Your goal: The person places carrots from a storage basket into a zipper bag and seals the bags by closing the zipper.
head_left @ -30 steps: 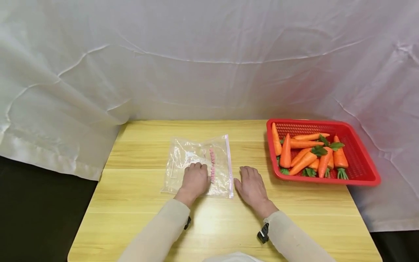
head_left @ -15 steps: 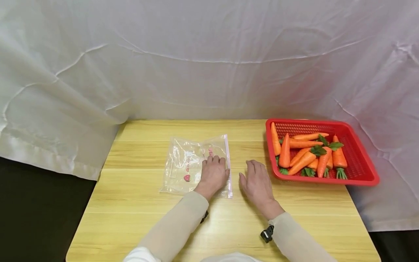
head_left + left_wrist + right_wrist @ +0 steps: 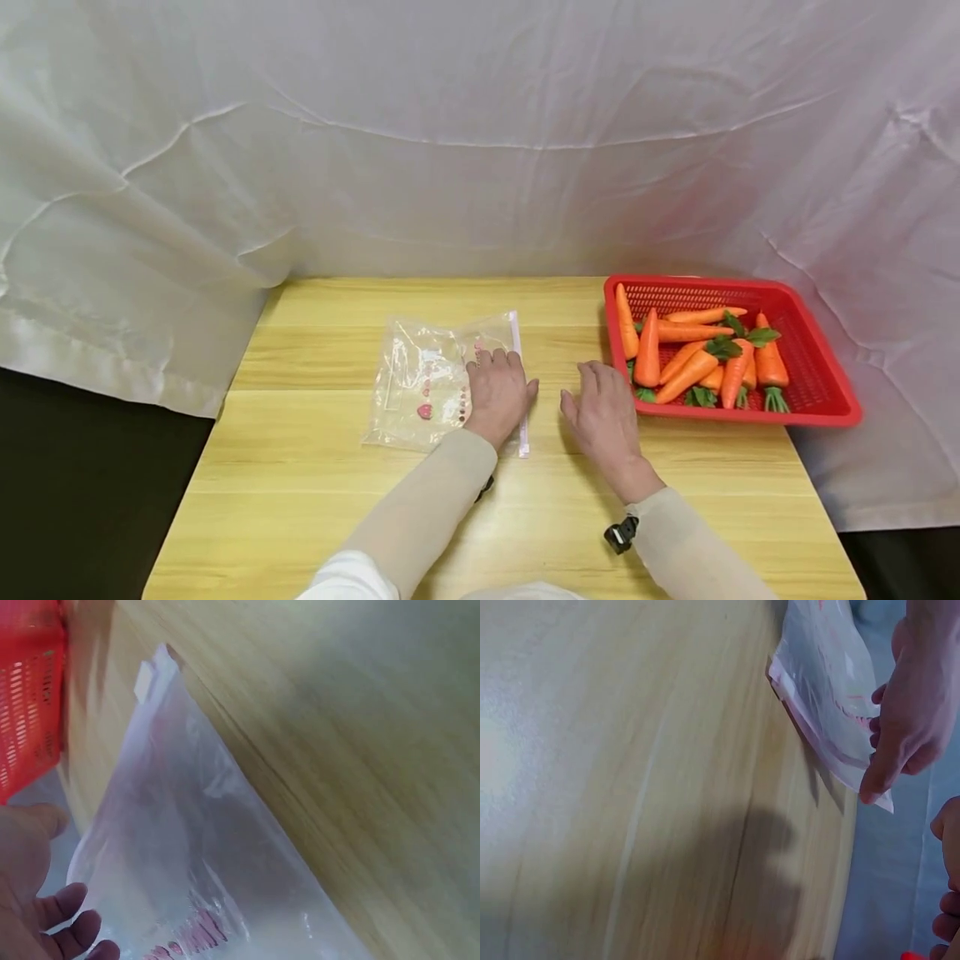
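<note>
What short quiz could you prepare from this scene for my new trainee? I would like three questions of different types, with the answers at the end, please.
1. In the head view, which hand overlaps the clear slider zip bag?
2. Fill in: The carrots lie in a red perforated ____.
3. True or false: A carrot lies inside the zip bag.

Key:
1. The left hand; the right hand is beside the bag.
2. Basket.
3. False. The bag lies flat on the wooden table, and no carrot shows in it.
</note>
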The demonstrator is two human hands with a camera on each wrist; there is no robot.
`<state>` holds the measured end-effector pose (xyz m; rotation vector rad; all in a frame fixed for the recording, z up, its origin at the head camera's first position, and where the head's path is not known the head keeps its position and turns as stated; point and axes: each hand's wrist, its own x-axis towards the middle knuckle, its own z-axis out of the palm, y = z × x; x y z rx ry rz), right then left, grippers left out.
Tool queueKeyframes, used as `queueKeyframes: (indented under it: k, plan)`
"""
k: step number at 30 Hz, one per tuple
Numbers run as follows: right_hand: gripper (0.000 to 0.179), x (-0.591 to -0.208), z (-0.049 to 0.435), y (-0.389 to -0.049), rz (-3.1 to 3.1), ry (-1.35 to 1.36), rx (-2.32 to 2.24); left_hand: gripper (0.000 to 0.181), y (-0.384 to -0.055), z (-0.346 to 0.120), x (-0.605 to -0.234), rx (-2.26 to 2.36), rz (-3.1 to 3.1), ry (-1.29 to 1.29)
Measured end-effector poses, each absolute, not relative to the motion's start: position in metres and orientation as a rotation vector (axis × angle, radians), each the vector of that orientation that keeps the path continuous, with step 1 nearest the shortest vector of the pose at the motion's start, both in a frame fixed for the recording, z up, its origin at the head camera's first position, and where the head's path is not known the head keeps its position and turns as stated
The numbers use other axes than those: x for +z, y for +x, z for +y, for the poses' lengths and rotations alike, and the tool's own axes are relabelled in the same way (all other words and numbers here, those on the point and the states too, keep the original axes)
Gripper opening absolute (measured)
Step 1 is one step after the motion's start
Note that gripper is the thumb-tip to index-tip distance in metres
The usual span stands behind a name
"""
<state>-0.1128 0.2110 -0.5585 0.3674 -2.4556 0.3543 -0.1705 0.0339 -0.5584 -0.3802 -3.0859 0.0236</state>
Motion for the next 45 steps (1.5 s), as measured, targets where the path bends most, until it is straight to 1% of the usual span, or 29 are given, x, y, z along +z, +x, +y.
queueKeyframes:
  k: [4,8,11,14,18,27,36,45]
  plan:
    - [0.050,-0.565,0.206,-0.109,-2.493,0.379,0.370,0.066,-0.175,0.037,-0.563,0.138,-3.131,-0.317]
    - [0.049,-0.571,0.201,-0.107,-2.533,0.368,0.383,0.067,-0.176,0.038,-0.565,0.173,-3.174,-0.293]
    - [0.049,-0.575,0.200,-0.105,-2.550,0.357,0.395,0.062,-0.176,0.038,-0.564,0.160,-3.192,-0.290]
    - [0.050,-0.578,0.201,-0.104,-2.566,0.358,0.405,0.052,-0.176,0.038,-0.564,0.129,-3.191,-0.291]
    - [0.050,-0.582,0.201,-0.102,-2.588,0.353,0.405,0.043,-0.175,0.036,-0.563,0.103,-3.163,-0.307]
    - [0.049,-0.583,0.200,-0.102,-2.609,0.352,0.430,0.039,-0.175,0.027,-0.557,0.133,-3.096,-0.364]
    - [0.049,-0.578,0.191,-0.107,-2.595,0.345,0.449,0.036,-0.174,0.018,-0.531,0.119,-3.024,-0.355]
    - [0.046,-0.550,0.165,-0.121,-2.711,0.187,0.720,0.030,-0.168,0.016,-0.493,-0.051,-2.894,-0.351]
